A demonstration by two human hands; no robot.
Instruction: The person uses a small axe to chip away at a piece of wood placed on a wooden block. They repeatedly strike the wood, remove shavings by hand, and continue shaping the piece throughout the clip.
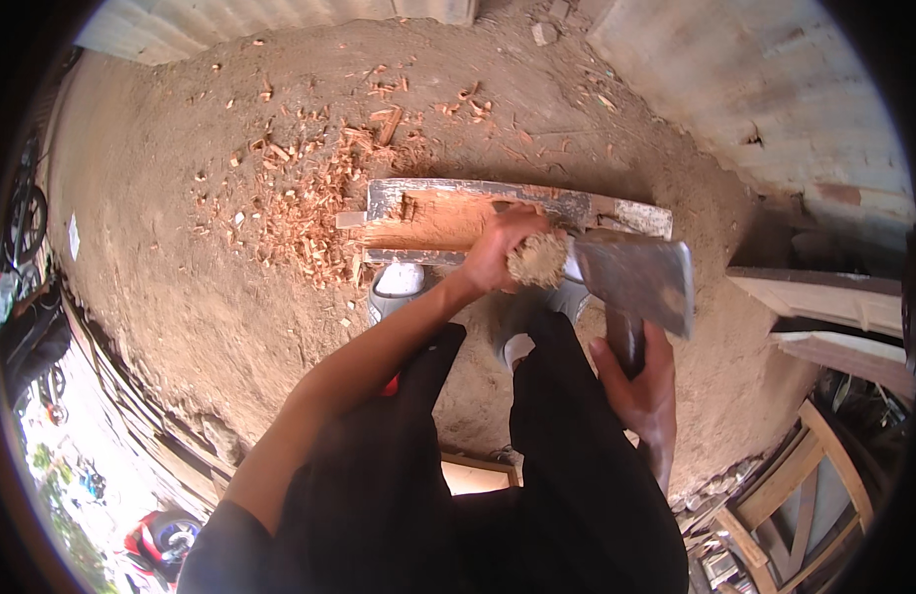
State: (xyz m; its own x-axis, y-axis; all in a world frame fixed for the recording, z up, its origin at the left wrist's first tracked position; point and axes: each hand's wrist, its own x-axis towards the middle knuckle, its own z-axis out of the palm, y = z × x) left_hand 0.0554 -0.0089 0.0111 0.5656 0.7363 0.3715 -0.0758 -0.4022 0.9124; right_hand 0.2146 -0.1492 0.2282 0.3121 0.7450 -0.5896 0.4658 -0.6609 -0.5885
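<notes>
My left hand (503, 247) grips an upright piece of wood (537, 260), whose rough, round, tan end faces up. Its lower part is hidden behind that end and my hand. In my right hand (644, 391) is the dark handle of a hatchet (648, 282); my fingers are wrapped round it. The broad grey blade, slightly blurred, lies just right of the wood's top end; I cannot tell if they touch. Beneath my left hand lies a long, worn wooden block (433, 220) with a hollowed, reddish-brown face and flaking grey paint along its edges.
Reddish wood chips (324, 213) cover the dirt ground left of and beyond the block. My shoes (399, 282) are close to its near side. Corrugated metal sheets (765, 79) stand at the far right. Boards (824, 302) and a wooden frame (795, 495) lie to the right.
</notes>
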